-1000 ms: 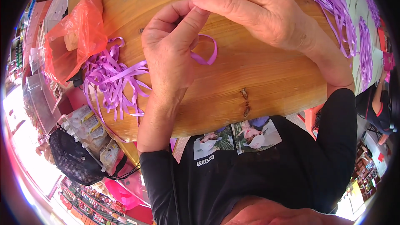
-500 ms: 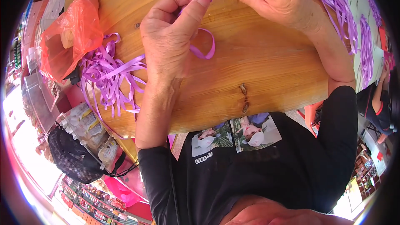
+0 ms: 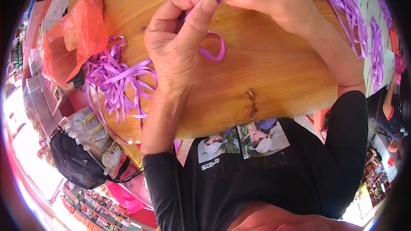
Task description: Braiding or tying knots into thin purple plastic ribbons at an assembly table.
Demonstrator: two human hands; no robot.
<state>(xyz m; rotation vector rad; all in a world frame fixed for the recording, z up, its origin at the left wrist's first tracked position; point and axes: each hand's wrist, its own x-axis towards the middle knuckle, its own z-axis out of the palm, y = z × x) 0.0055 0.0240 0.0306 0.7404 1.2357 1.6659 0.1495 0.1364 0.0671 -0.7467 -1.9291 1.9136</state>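
My left hand [image 3: 180, 51] and my right hand [image 3: 269, 0] meet above a round wooden table [image 3: 274, 85], both pinching one short purple ribbon strip [image 3: 214, 51]. The strip's upper end sits between my left thumb and forefinger and my right fingertips. Its lower part curls in a loose loop under my left thumb, just over the wood. A tangled heap of purple ribbon strips [image 3: 113, 81] lies on the table left of my left wrist.
An orange plastic bag [image 3: 72, 38] rests at the table's left edge. More purple ribbons [image 3: 346, 8] are spread along the right side. Below the table's left edge hang a black mesh bag [image 3: 77, 162] and clear packets [image 3: 92, 124]. A person sits far right [image 3: 391, 107].
Both hands have shifted up and farther from me across the table, carrying the purple strip with them. The loop under my left thumb has stayed much the same.
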